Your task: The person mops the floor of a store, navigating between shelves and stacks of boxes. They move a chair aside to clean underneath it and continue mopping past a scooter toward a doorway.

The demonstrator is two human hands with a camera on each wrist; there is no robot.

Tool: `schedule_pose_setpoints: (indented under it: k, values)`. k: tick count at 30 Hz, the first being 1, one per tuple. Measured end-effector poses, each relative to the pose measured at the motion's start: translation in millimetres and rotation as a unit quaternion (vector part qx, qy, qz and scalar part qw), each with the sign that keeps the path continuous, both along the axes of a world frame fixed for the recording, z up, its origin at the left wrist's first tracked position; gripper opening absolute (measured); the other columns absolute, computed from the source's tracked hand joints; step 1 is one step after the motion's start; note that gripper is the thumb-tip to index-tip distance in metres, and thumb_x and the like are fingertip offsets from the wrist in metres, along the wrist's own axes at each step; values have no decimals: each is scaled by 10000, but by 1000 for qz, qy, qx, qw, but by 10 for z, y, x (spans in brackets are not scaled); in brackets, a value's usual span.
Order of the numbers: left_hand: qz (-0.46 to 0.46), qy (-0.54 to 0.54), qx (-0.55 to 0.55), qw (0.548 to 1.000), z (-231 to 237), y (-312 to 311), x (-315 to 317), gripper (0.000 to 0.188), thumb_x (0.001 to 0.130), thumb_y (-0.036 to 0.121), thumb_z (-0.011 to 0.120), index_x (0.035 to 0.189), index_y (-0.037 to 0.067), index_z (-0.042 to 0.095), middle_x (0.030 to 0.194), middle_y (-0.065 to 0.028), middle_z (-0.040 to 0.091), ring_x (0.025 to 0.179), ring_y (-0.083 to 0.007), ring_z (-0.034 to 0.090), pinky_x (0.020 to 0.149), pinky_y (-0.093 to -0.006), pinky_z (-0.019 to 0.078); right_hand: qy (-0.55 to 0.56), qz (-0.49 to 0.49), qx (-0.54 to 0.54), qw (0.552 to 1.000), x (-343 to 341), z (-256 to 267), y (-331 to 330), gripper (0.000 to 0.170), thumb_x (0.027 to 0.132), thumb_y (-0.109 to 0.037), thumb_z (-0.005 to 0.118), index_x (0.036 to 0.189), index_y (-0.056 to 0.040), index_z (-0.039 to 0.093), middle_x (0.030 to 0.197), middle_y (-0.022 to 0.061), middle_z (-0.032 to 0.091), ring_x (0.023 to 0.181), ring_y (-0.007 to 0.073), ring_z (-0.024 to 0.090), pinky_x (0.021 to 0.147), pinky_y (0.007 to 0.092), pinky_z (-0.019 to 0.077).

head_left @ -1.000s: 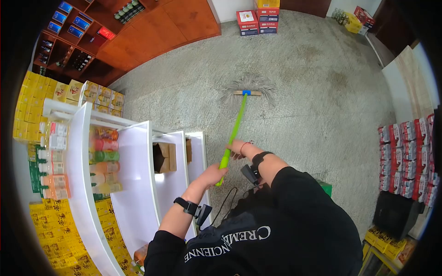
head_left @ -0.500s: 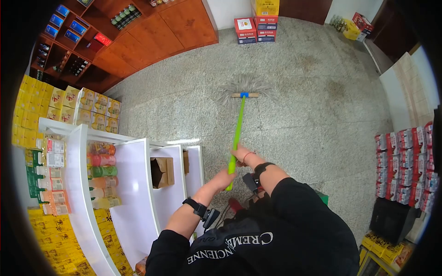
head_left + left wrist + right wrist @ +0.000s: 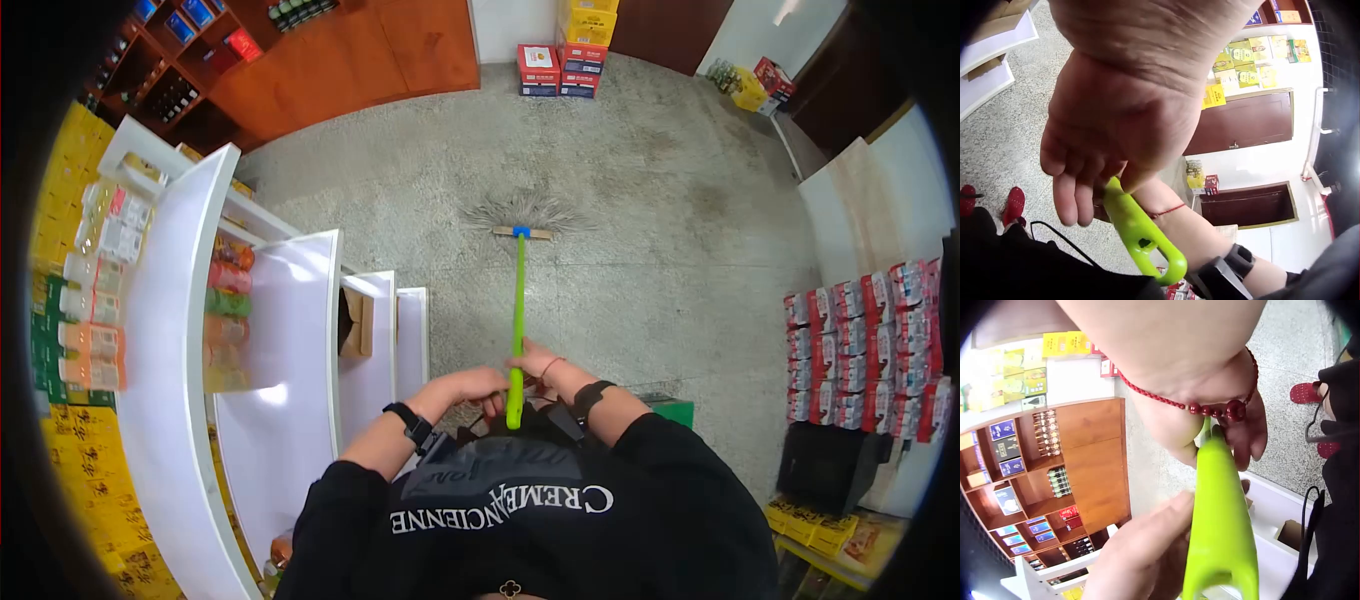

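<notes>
A mop with a green handle (image 3: 519,290) stretches away from the body. Its grey strands (image 3: 525,212) lie fanned on the floor beyond a wooden bar with a blue joint. My right hand (image 3: 538,360) grips the handle a little above its end; a red beaded cord circles that wrist. Loosely bent, the fingers of my left hand (image 3: 475,386) hang beside the upper handle. In the left wrist view that palm (image 3: 1122,119) shows, with the thumb right at the green handle (image 3: 1132,219). The handle's end, with its hanging hole, comes close to the black shirt.
White shelves (image 3: 285,310) with drink bottles stand close on the left. Red and yellow cartons (image 3: 560,70) are stacked ahead, beside a wooden cabinet (image 3: 340,65). Red-and-silver packs (image 3: 865,350) and a black box (image 3: 830,465) line the right. Grey speckled floor (image 3: 640,220) lies between.
The mop has been drawn back toward the body, its handle now straighter ahead. My left hand has loosened from the handle's end and lies to its left. The head view has shifted.
</notes>
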State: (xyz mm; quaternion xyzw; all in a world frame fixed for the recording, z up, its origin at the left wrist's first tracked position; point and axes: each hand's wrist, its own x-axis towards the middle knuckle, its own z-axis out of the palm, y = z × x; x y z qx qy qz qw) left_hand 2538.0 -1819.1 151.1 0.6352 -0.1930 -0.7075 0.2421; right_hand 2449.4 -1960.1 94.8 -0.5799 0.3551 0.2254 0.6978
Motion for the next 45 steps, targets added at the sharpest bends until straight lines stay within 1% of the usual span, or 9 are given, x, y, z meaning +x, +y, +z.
schedule_pose_setpoints:
  k: [3,5,7,12,19,25,32,39,45]
  values:
    - [41,-65,-20,997,-267,-111,-48,477,853,397,380,1024,-24,527,828,-152,611,550,-217,591,437,-250,392,-48,80,-97,991,-243,-219,-45,457,762,-185,586,1119,20,387,855,147,541,703,253,575,552,348,507]
    - [62,-96,-13,993,-371,-305,-36,512,845,425,391,1064,-25,503,880,-158,603,572,-234,590,470,-268,411,6,-86,116,990,-359,305,-124,416,778,-168,557,1102,41,401,887,149,544,701,260,583,597,357,505]
    - [125,33,-30,991,-482,-558,-77,514,820,431,459,1070,-16,499,945,-167,579,604,-252,580,558,-315,430,-1,-67,110,992,-486,630,-256,382,786,-138,537,1112,12,407,912,144,547,698,246,587,583,339,503]
    - [129,82,-26,988,-602,-1424,-259,377,778,356,568,932,12,547,820,-114,597,587,-199,563,549,-325,391,71,-79,119,987,-697,1376,-541,412,780,-103,496,1176,-113,381,786,51,502,491,141,504,440,271,448]
    - [102,71,-18,992,-759,-2487,161,260,745,264,616,787,18,546,653,-67,532,464,-148,489,364,-278,287,63,-101,34,992,-393,1073,-1505,436,806,-113,468,1224,-143,351,718,15,458,415,93,379,362,233,320]
    - [234,-75,-72,967,-1555,-3423,1164,318,738,242,573,822,-64,551,660,-126,551,509,-205,519,410,-321,391,4,-136,96,986,771,396,-2427,452,811,-120,478,1231,-145,314,693,28,451,407,99,399,338,250,348]
    - [180,-241,-37,953,-1476,-4185,2116,299,769,203,521,807,-92,553,653,-166,565,509,-255,538,448,-348,433,9,-71,46,996,1760,307,-3168,373,825,-158,463,1174,-122,336,701,61,472,393,120,417,334,266,368]
    - [217,-137,-100,961,-1497,-4347,2120,328,759,263,560,769,-65,548,598,-132,538,429,-209,487,379,-326,378,24,10,-49,998,1667,633,-3421,427,821,-145,472,1216,-113,313,661,66,463,342,116,389,285,253,313]
    - [130,-93,-70,985,-1170,-4415,2267,374,723,347,599,686,-22,557,519,-96,495,371,-159,414,329,-287,303,-7,-9,-160,987,1582,495,-3461,613,810,-150,497,1346,-94,205,626,35,462,377,84,356,324,240,288]
